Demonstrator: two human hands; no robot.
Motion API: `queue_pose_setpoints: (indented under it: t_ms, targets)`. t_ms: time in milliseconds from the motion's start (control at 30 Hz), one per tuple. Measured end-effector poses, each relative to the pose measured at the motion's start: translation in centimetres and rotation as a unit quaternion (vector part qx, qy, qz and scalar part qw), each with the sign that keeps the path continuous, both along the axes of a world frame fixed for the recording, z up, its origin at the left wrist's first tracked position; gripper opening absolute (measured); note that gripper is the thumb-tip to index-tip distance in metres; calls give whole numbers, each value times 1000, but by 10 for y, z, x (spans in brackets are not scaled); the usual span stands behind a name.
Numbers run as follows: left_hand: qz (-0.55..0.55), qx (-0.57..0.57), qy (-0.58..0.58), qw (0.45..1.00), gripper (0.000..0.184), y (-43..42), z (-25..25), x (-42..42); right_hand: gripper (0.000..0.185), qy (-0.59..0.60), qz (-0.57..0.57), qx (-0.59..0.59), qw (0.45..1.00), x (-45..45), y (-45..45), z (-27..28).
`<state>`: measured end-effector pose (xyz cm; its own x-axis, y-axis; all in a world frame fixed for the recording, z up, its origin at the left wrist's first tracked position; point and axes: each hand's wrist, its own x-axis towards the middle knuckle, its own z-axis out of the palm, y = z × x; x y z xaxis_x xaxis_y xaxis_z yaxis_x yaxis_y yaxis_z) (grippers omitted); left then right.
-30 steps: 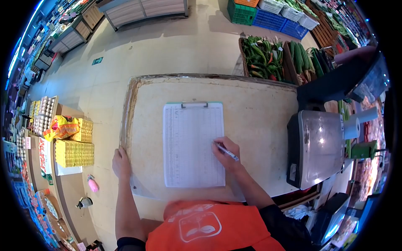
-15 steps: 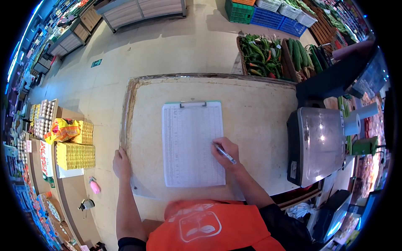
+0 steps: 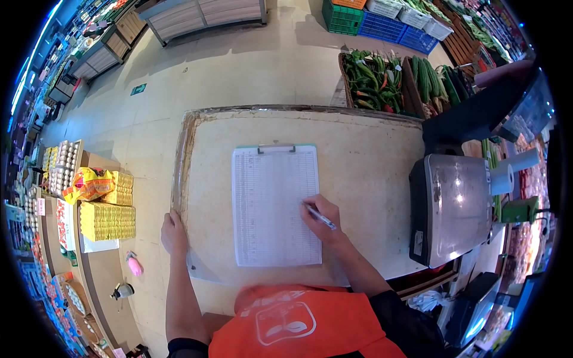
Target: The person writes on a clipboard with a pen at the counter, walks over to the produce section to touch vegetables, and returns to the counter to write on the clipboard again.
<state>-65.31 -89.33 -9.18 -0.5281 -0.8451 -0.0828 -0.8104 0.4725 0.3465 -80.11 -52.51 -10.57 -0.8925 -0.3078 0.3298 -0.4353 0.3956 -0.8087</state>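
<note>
A clipboard lies on the worn pale table, its metal clip at the far end. Printed sheets with rows and columns are held under the clip; the print is too small to read. My right hand is closed around a pen, resting at the right side of the sheets with the tip near the paper. At the table's left edge, my left hand grips the rim, its fingertips partly hidden.
A weighing scale with a metal plate stands at the table's right. Beyond the far edge are baskets of green peppers and cucumbers. Stacked yellow egg trays sit on a shelf at left, near a pink item.
</note>
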Motion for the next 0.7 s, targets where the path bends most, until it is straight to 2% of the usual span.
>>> queue_pose_setpoints:
  t_ms: [167, 267, 367, 700]
  targets:
    - [5, 0, -2, 1000, 50, 1, 1, -1, 15, -36, -5, -11, 999, 1, -1, 2]
    - [5, 6, 0, 1000, 50, 0, 1, -1, 12, 3, 1, 1, 1000, -1, 0, -1]
    - [5, 8, -3, 1000, 50, 1, 2, -1, 11, -24, -61, -30, 997, 1, 2, -4]
    - [2, -2, -4, 1000, 49, 1, 1, -1, 12, -22, 11, -13, 1000, 12, 12, -8]
